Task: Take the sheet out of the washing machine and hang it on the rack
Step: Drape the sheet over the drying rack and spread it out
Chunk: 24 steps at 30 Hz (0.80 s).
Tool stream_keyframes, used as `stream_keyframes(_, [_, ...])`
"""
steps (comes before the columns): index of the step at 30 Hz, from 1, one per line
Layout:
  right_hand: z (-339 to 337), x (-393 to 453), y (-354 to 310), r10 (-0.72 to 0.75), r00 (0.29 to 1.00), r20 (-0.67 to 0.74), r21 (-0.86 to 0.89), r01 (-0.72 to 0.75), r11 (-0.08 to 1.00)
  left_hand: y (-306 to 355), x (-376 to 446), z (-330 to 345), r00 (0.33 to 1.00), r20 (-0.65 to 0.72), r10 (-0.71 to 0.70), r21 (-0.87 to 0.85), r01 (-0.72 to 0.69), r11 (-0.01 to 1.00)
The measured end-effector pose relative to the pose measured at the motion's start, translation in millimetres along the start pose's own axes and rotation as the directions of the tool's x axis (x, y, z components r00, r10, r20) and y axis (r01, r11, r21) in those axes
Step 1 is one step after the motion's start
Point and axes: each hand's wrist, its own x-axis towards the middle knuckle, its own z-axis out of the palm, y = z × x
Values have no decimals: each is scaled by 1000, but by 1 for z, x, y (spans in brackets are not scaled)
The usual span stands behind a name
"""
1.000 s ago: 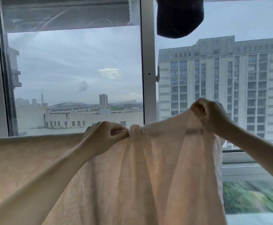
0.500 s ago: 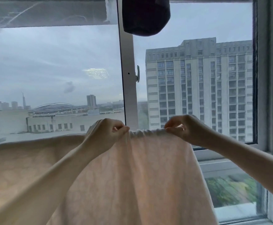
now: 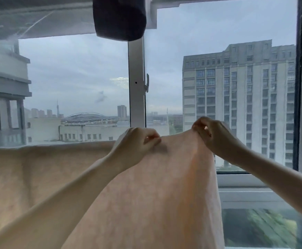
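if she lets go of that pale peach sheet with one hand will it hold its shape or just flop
Likely flop: the pale peach fabric sheet sags in a dip between the left hand and right hand pinching its top edge. Daylight glows through it, so it is probably thin and light. Its long soft drape suggests a freed corner would fall and slide.

The sheet [image 3: 146, 194] is plain pale peach; the hanging cloth [image 3: 119, 17] dark navy.

The sheet [image 3: 155, 186] hangs near, in front of the window [image 3: 136, 87]. Both hands pinch its top edge, left hand [image 3: 137, 142] beside right hand [image 3: 213, 135]. A cloth [image 3: 119, 18] hangs above.
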Motion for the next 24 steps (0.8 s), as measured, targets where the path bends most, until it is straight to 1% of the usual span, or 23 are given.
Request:
stream_keyframes(3, [-10,-23,28,6,997,83,-12,-5,1000,17,1,22,999,-47,2,38,0,999])
stream_keyframes(6, [-12,-45,42,-19,976,217,-8,21,1000,24,-2,29,997,-68,-23,53,27,998])
stream_keyframes(9, [-11,-57,43,-56,918,392,36,46,998,27,-4,27,997,-60,-40,62,44,997])
stream_keyframes(11, [-9,-59,40,-78,884,462,34,70,997,28,-6,22,997,-51,-63,68,67,995])
stream_keyframes(13, [-6,-59,36,-100,866,489,49,88,995,26,-12,16,996,-44,-82,68,85,994])
stream_keyframes(17, [2,-54,18,-120,833,540,112,70,991,12,-32,2,995,-25,-100,80,101,992])
stream_keyframes(21, [14,-47,-3,-177,829,531,96,148,984,-8,-51,-18,986,-118,-118,71,126,989])
stream_keyframes(22, [18,-46,-8,-184,833,522,98,155,983,-12,-55,-23,982,-150,-114,94,128,987])
stream_keyframes(24, [28,-44,-18,-189,847,498,99,161,982,-20,-65,-32,967,-251,-54,216,110,970])
